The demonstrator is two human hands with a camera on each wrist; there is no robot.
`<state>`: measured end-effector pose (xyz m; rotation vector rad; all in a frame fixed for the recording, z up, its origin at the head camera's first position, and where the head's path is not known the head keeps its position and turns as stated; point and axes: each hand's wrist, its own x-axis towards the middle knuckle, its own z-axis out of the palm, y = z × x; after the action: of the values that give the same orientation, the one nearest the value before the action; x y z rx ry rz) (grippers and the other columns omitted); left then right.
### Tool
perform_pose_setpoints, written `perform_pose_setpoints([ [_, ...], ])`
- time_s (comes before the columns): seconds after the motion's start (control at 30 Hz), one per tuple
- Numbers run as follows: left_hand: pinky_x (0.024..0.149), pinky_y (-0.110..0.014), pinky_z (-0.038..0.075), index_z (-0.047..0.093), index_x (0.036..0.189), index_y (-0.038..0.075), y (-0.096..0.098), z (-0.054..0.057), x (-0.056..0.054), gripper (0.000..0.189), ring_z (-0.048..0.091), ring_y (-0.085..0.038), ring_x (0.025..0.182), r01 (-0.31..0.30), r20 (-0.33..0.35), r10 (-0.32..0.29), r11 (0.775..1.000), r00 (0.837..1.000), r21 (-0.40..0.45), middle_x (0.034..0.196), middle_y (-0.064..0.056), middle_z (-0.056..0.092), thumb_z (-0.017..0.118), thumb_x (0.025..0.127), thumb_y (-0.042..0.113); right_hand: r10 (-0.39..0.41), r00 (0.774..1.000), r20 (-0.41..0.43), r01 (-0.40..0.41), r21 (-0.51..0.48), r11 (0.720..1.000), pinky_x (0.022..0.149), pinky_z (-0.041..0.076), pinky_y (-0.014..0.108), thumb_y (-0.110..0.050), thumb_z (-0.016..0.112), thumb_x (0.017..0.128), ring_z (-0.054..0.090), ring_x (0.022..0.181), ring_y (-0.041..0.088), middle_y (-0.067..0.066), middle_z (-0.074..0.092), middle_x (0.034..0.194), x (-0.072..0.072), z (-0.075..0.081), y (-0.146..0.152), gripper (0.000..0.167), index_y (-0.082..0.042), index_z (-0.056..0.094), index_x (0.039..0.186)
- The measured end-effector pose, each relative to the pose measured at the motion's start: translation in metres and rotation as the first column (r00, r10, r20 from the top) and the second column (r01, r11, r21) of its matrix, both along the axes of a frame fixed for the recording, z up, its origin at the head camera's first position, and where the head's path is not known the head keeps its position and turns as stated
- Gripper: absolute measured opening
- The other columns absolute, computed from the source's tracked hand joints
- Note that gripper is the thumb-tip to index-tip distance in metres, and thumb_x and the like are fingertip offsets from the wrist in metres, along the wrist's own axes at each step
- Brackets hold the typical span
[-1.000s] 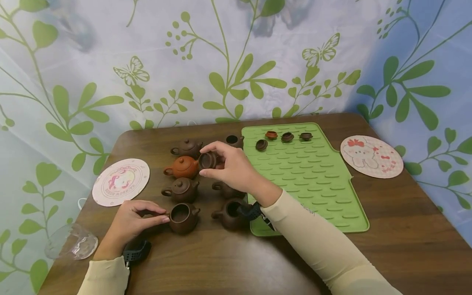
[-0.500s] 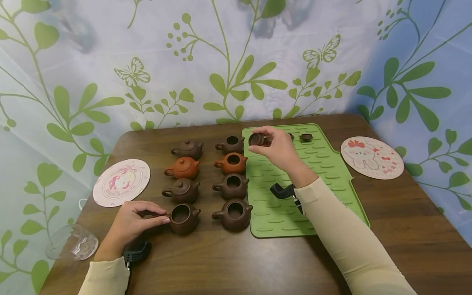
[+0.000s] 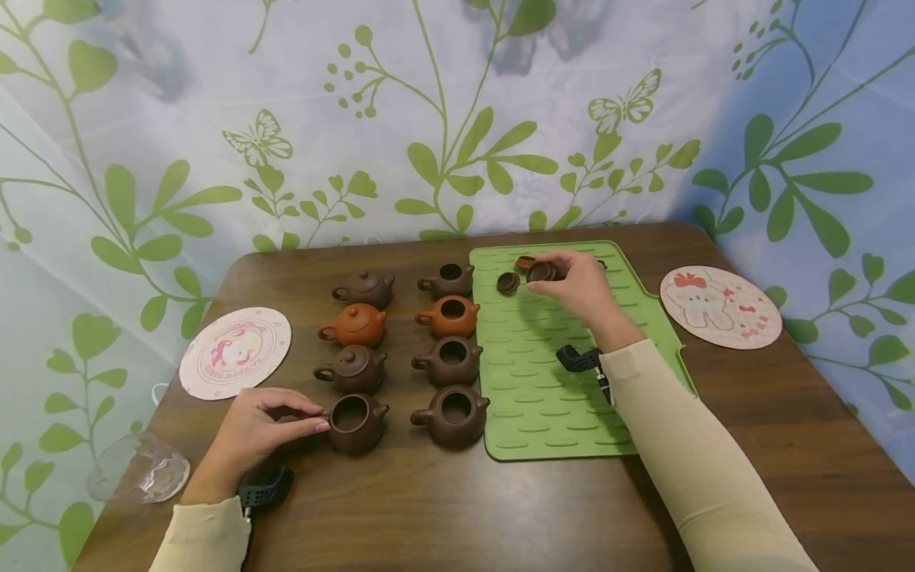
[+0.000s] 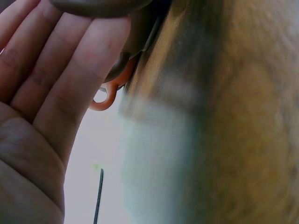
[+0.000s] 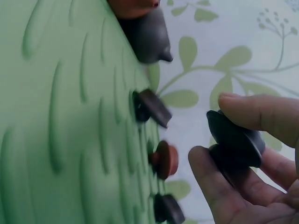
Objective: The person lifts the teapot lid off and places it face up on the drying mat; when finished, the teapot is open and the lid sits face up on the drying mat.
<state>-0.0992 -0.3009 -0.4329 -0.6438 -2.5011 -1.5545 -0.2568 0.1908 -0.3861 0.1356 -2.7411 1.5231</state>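
At the front left of the teapot rows, a lidless dark brown teapot [image 3: 355, 425] stands on the table, its handle pinched between the thumb and fingers of my left hand [image 3: 256, 429]. That teapot's dark underside [image 4: 100, 7] shows at the top of the left wrist view. Over the far part of the green mat, my right hand [image 3: 581, 292] holds a dark brown teapot lid [image 5: 236, 137] between thumb and fingers. Close to it on the mat lie a dark lid [image 3: 507, 283] and an orange lid [image 5: 167, 160]. Another dark lid [image 5: 168, 208] is mostly behind my hand in the head view.
Three lidded teapots, one of them orange [image 3: 357, 324], line up behind the held teapot. A second row of lidless ones, including a dark teapot [image 3: 450, 425], stands beside the green mat [image 3: 550, 397]. Round coasters [image 3: 236, 353] lie at both sides. A clear glass [image 3: 160, 473] is at the left edge.
My right hand has moved right, from above the teapots to above the green mat's far part, with the lid in it. My left hand stays at the teapot handle.
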Motion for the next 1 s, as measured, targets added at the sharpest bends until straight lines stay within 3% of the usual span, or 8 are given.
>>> perform_pose_setpoints([
  [0.3,0.071,-0.024,0.058,0.084,0.087,0.012,-0.001,0.001,0.000,0.027,0.075,-0.015,0.080,0.004,0.008,-0.004,1.000,1.000,0.007,0.086,-0.001,0.078,0.094,0.072,-0.007,0.035,0.996,0.081,-0.040,0.064,0.997,0.098,0.048,0.058,-0.016,0.085,0.092,0.057,0.120,0.037,0.017,0.063,0.131,-0.007,-0.015,0.015,0.053,-0.005,0.065,0.140],
  [0.4,0.071,-0.024,0.058,0.084,0.087,0.012,0.000,0.000,0.000,0.027,0.075,-0.015,0.081,0.004,-0.002,-0.004,1.000,1.000,0.004,0.086,-0.002,0.078,0.094,0.071,-0.008,0.031,0.995,0.099,-0.040,0.085,0.996,0.096,0.049,0.057,-0.017,0.086,0.092,0.058,0.116,0.037,0.017,0.063,0.127,-0.008,-0.018,0.014,0.054,-0.004,0.064,0.140],
  [0.53,0.071,-0.023,0.058,0.084,0.088,0.011,0.000,0.001,0.000,0.028,0.074,-0.015,0.081,0.003,-0.013,-0.003,1.000,1.000,-0.002,0.087,-0.003,0.078,0.094,0.071,-0.009,0.030,0.995,0.095,-0.043,0.138,0.990,0.094,0.050,0.056,-0.018,0.087,0.091,0.059,0.113,0.037,0.018,0.063,0.124,-0.009,-0.023,0.014,0.054,-0.004,0.065,0.138],
  [1.0,0.072,-0.023,0.058,0.084,0.089,0.010,-0.001,-0.001,-0.001,0.029,0.074,-0.015,0.080,0.014,-0.016,-0.014,1.000,1.000,-0.012,0.087,-0.004,0.078,0.093,0.071,-0.011,0.035,0.997,0.069,-0.053,0.280,0.959,0.103,0.045,0.060,-0.020,0.087,0.091,0.053,0.129,0.041,0.021,0.060,0.139,-0.009,-0.032,0.011,0.054,-0.006,0.065,0.139],
])
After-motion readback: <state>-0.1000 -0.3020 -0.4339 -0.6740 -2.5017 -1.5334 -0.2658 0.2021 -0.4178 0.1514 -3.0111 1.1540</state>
